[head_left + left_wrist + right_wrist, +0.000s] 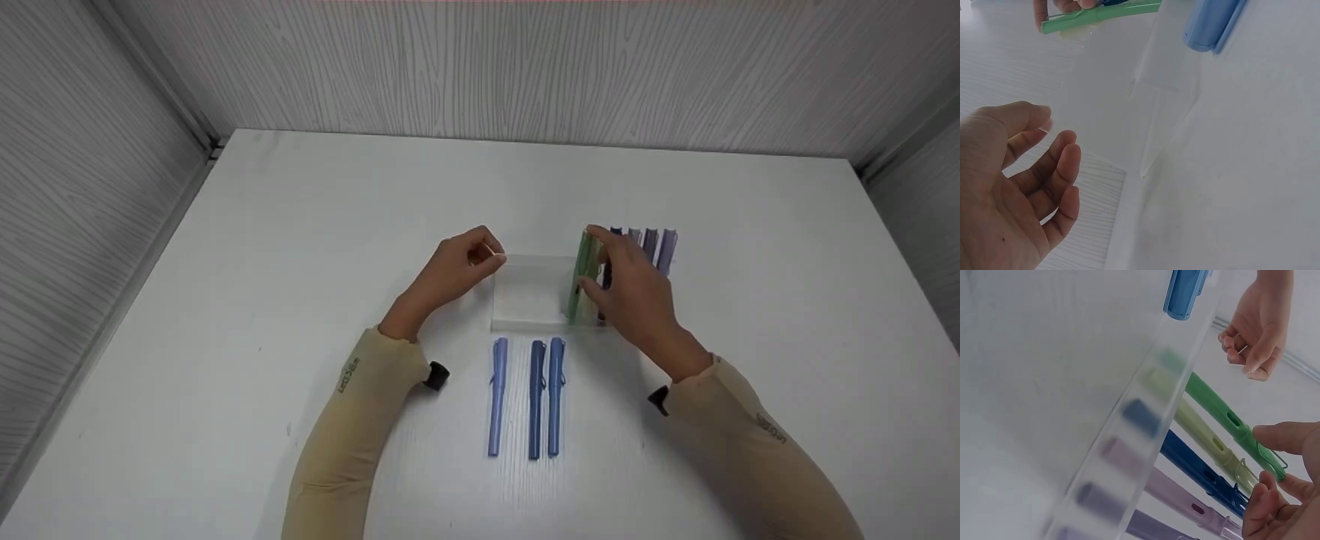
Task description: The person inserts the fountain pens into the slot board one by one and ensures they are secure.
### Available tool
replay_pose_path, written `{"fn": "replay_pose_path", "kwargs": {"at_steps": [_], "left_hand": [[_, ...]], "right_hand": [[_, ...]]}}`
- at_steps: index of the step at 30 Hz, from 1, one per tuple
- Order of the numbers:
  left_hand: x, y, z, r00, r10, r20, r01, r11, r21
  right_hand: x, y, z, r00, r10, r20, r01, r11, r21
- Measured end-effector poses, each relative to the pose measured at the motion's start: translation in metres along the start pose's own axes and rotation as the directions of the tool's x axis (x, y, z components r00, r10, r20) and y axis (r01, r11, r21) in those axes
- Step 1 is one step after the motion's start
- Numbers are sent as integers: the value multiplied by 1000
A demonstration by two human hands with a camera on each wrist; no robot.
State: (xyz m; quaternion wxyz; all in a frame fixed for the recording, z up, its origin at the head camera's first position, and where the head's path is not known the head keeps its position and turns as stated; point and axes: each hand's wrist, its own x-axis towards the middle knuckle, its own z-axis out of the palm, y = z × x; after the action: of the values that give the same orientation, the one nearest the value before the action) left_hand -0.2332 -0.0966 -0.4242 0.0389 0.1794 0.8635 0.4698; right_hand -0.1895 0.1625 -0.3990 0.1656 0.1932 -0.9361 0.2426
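Observation:
My right hand [637, 292] pinches a green pen [1216, 408] between thumb and a fingertip near its clip. That pen stands in a translucent box [532, 326], at the left end of a row. Next to it in the right wrist view come a yellow-green pen [1199, 427], a dark blue pen [1190, 458] and a pink-purple pen [1176, 495]. My left hand [1027, 174] has loosely curled fingers with nothing between them. In the head view its fingertips overlap the box's back left corner.
In front of the box lie a light blue pen [497, 397], a dark blue pen [535, 405] and a mid-blue pen [555, 397], side by side. A lilac pen [667, 251] stands at the row's right end. Wood-grain panels [480, 67] enclose the white table [337, 195].

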Motion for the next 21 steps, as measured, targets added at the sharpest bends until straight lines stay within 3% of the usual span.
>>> {"fn": "replay_pose_path", "kwargs": {"at_steps": [21], "left_hand": [[0,1,2,1000,-17,-5,17,1000,25]], "right_hand": [[2,1,-6,999,-11,40,14,998,-66]]}}
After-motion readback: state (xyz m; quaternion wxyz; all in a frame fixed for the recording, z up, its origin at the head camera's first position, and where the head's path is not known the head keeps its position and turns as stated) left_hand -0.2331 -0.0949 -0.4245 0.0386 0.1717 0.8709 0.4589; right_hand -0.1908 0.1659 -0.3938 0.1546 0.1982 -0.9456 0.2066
